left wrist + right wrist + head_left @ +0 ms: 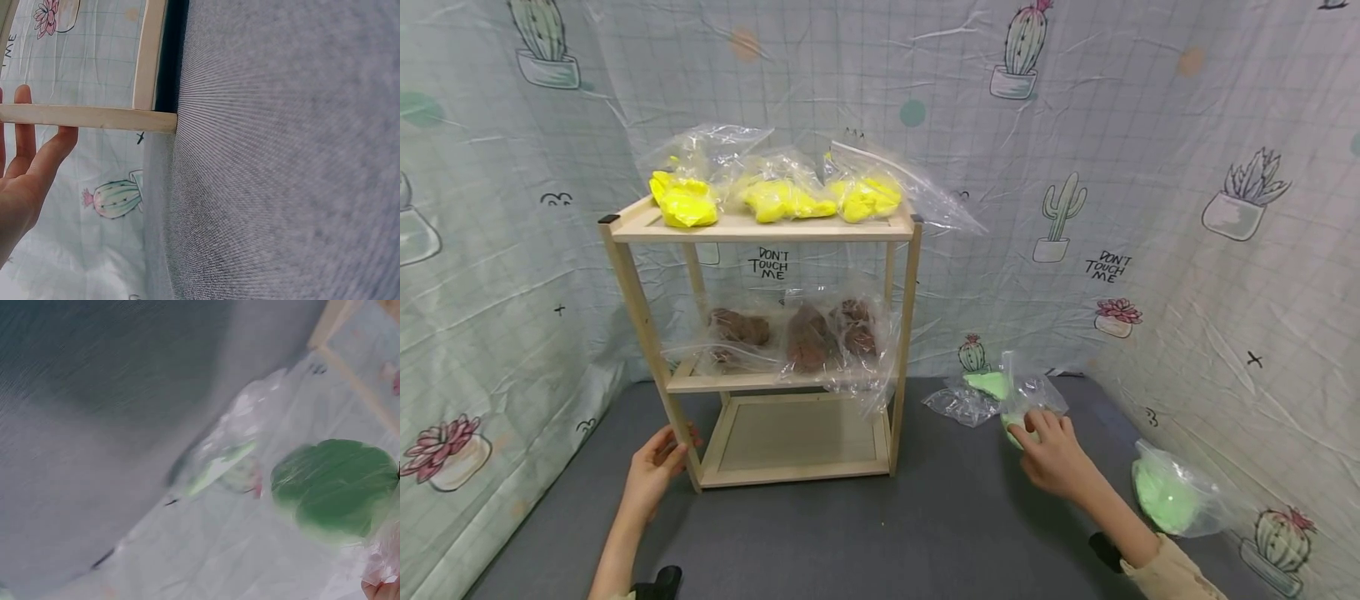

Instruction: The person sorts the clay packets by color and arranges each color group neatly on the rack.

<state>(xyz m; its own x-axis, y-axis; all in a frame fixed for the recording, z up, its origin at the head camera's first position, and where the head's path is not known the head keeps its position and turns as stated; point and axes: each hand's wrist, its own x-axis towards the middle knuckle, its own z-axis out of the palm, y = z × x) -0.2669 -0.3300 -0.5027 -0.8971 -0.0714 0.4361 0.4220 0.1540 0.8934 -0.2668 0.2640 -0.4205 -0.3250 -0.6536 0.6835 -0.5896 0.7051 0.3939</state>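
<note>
My left hand (655, 471) holds the left front post of a wooden shelf rack (793, 479); in the left wrist view, fingers (25, 134) reach behind that post and one touches its near side. My right hand (1056, 454) pinches a clear plastic bag with a green lump (337, 487), which hangs in front of the backdrop in the right wrist view. Part of this lump is hidden by the hand in the head view. Just behind it, another bag with a green piece (988, 385) lies on the table.
A third bag with a green lump (1165, 496) lies at the right by the curtain (1240, 400). Three bagged yellow lumps (782, 200) sit on the top shelf. Bagged brown lumps (808, 337) fill the middle shelf, and one bag overhangs its front edge. The tabletop (880, 542) is dark grey.
</note>
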